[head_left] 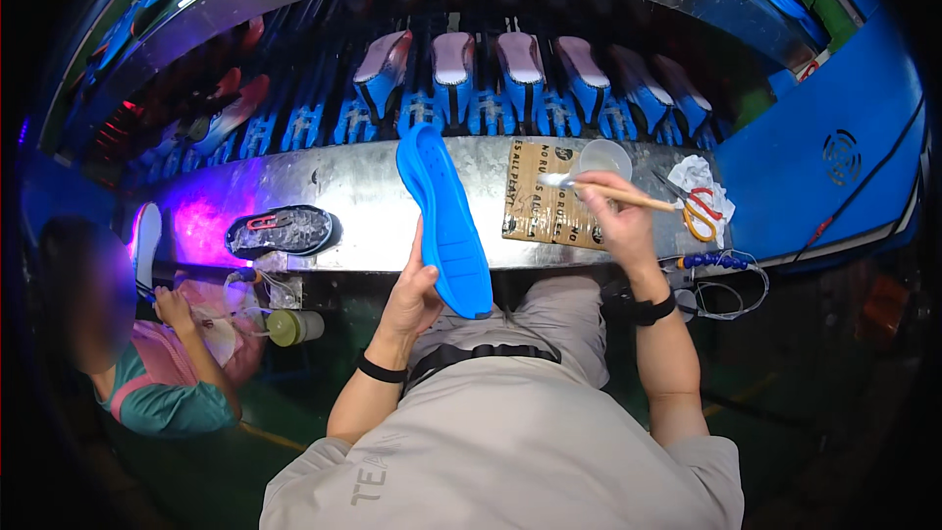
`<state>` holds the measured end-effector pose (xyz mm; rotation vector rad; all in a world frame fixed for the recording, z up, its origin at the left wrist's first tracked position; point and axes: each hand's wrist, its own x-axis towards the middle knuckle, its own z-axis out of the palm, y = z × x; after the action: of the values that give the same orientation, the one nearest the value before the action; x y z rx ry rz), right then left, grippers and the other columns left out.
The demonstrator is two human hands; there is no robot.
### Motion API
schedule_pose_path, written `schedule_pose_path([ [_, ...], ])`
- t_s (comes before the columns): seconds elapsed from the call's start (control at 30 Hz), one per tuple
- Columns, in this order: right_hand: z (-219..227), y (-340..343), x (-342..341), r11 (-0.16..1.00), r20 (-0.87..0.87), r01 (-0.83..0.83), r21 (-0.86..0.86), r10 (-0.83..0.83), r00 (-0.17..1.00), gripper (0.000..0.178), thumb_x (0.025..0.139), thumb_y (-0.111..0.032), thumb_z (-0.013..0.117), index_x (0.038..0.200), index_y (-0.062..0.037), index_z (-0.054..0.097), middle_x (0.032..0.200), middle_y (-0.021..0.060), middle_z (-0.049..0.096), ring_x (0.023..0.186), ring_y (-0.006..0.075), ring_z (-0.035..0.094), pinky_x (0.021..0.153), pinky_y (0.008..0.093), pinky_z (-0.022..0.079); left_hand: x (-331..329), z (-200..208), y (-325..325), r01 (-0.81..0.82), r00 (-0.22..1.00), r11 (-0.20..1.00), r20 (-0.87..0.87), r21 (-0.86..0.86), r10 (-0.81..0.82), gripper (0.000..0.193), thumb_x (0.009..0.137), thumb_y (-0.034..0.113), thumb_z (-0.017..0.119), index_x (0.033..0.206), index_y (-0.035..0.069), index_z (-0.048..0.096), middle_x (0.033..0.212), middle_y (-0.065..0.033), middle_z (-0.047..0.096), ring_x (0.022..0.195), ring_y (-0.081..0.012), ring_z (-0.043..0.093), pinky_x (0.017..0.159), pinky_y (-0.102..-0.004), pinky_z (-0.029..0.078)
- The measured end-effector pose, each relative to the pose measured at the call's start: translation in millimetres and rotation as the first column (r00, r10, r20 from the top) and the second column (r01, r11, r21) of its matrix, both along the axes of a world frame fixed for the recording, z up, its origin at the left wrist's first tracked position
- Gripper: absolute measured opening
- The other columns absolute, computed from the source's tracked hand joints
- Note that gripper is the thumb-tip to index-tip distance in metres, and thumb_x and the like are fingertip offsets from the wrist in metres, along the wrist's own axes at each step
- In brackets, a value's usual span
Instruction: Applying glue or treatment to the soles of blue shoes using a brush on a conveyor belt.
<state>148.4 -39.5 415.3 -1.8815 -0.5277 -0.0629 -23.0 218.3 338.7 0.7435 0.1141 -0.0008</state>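
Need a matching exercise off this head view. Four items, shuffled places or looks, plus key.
Things:
1. Blue sole
2. Brush
3. Scissors
4. Cardboard

Places or looks:
A. Red and orange handles, lying against a crumpled white wad
B. Brown, flat on the metal bench
C. Held in the left hand
D. Wooden handle, held in the right hand

Pairs: 1-C, 2-D, 3-A, 4-B
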Motion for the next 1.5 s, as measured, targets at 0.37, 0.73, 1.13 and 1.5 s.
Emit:
schedule_pose_path([
  [0.37,6,58,-13,0.956,0.066,-0.279,0.088,0.274,0.959,0.017,0.091,-0.008,0.070,0.107,0.0002,0.074,0.100,0.0118,0.074,0.091,0.0232,0.069,0.082,0.0341,0.053,0,30,-4,0.110,0.993,0.987,0.037,0.120,-0.115,0.104,0.087,0.022,0.069,0.166,0.008,0.004,0.166,-0.0146,0.026,0.150,-0.0275,0.034,0.121,-0.0424,0.031],
  [0.73,8,52,-28,0.960,0.312,-0.277,-0.044,0.277,0.909,0.016,0.084,-0.002,0.072,0.100,-0.0011,0.074,0.089,0.0125,0.073,0.079,0.0270,0.067,0.072,0.0370,0.053,1,43,-4,0.099,0.994,0.983,0.039,0.153,-0.106,0.111,0.085,0.038,0.074,0.166,0.008,0.004,0.162,-0.0167,0.032,0.145,-0.0283,0.042,0.116,-0.0433,0.040],
  [1.13,14,43,-62,0.944,0.168,-0.329,-0.016,0.327,0.930,0.014,0.082,0.000,0.071,0.095,-0.0001,0.074,0.084,0.0116,0.072,0.076,0.0257,0.066,0.069,0.0358,0.053,5,39,13,0.074,0.994,0.981,0.070,0.181,-0.088,0.114,0.084,0.048,0.074,0.166,0.011,0.005,0.154,-0.0192,0.042,0.134,-0.0320,0.055,0.105,-0.0486,0.053],
  [1.5,28,39,-80,0.910,0.173,-0.415,0.013,0.407,0.897,0.014,0.080,0.001,0.072,0.094,-0.0004,0.074,0.082,0.0109,0.071,0.073,0.0249,0.064,0.068,0.0350,0.051,7,33,24,0.018,0.995,0.976,0.091,0.219,-0.039,0.118,0.082,0.051,0.075,0.166,0.011,0.003,0.152,-0.0194,0.043,0.131,-0.0353,0.056,0.106,-0.0492,0.052],
])
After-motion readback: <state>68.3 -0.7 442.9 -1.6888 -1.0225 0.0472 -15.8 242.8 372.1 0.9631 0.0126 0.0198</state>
